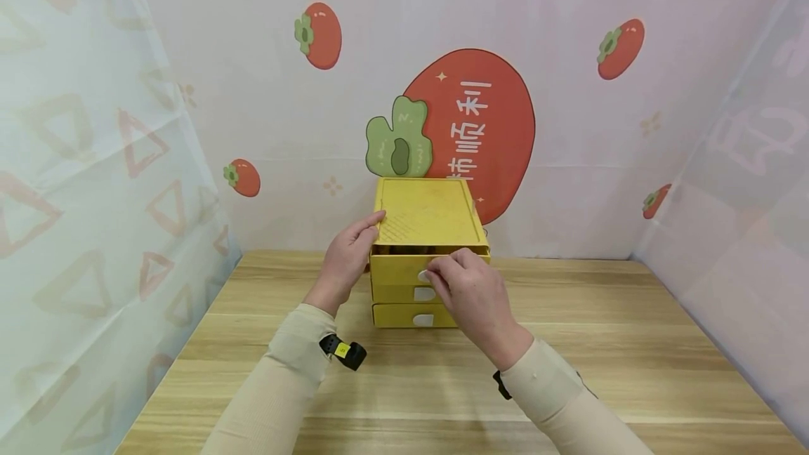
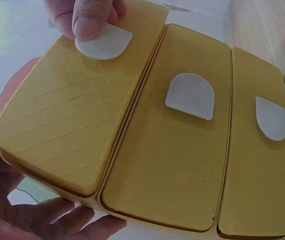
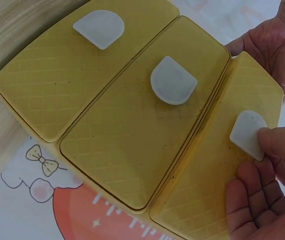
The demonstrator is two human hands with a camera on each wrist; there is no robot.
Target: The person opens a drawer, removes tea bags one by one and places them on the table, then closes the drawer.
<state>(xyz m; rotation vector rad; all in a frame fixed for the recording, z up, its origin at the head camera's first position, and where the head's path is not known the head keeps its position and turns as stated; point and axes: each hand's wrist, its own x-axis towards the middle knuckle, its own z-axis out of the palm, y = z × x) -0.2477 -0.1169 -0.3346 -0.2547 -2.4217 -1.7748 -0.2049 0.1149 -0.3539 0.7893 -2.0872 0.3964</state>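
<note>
The right hand (image 1: 477,293) has its grip pinching the white tab (image 3: 245,131) of the top drawer (image 1: 395,274), which sticks out slightly from the yellow box (image 1: 430,206). Just below that grip are the middle drawer (image 2: 175,155) and bottom drawer (image 2: 257,170), each with a similar tab. To its left, the left hand (image 1: 344,258) rests extended fingers against the box's side. Beneath lies the wooden surface (image 1: 600,343); beyond stands a wall (image 1: 569,125) printed with red fruit (image 1: 505,132).
</note>
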